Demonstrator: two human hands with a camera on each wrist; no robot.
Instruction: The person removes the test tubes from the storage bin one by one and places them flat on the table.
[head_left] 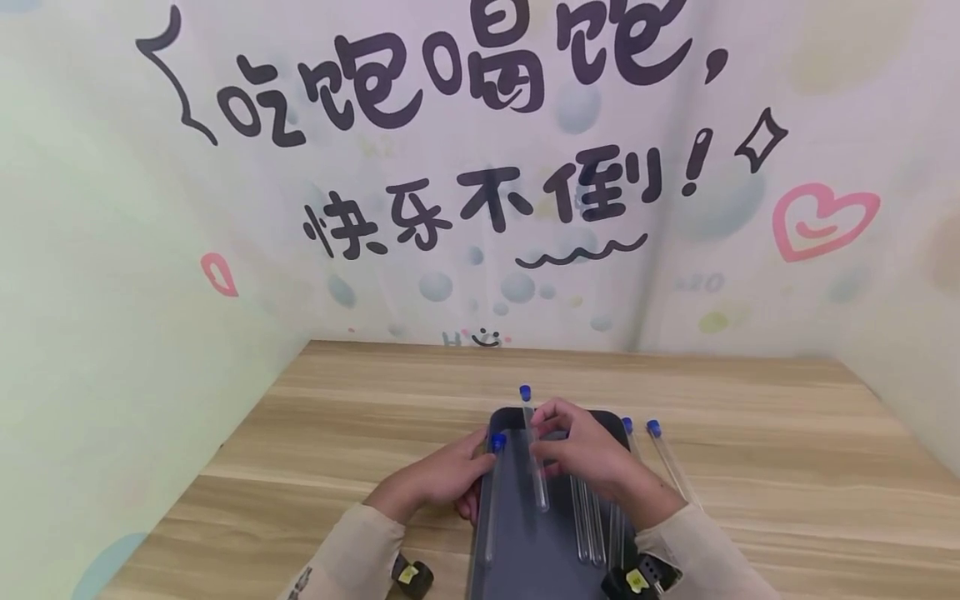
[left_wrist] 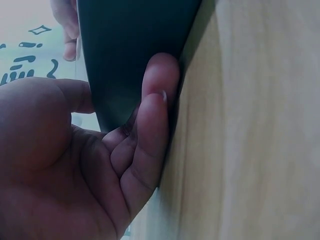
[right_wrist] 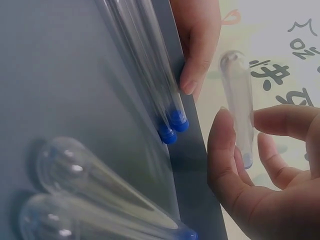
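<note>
My right hand (head_left: 588, 454) pinches a clear test tube (head_left: 540, 492) with a blue cap. In the head view the tube is tilted, cap up, above a dark grey tray (head_left: 517, 554). In the right wrist view, thumb and fingers close on the tube (right_wrist: 235, 90). My left hand (head_left: 438, 482) grips the tray's left side, with the thumb at the rim and fingers curled along the outer wall (left_wrist: 120, 45). Beside that thumb, capped test tubes (right_wrist: 145, 55) lie along the tray's left wall. Several more test tubes (head_left: 583, 525) lie at the tray's right, partly hidden by my right hand.
A blue-capped test tube (head_left: 667, 458) lies right of the tray on the wooden table (head_left: 360, 392). Another blue cap (head_left: 627, 426) shows at the tray's right edge. A printed curtain (head_left: 465, 292) hangs behind the table and at both sides.
</note>
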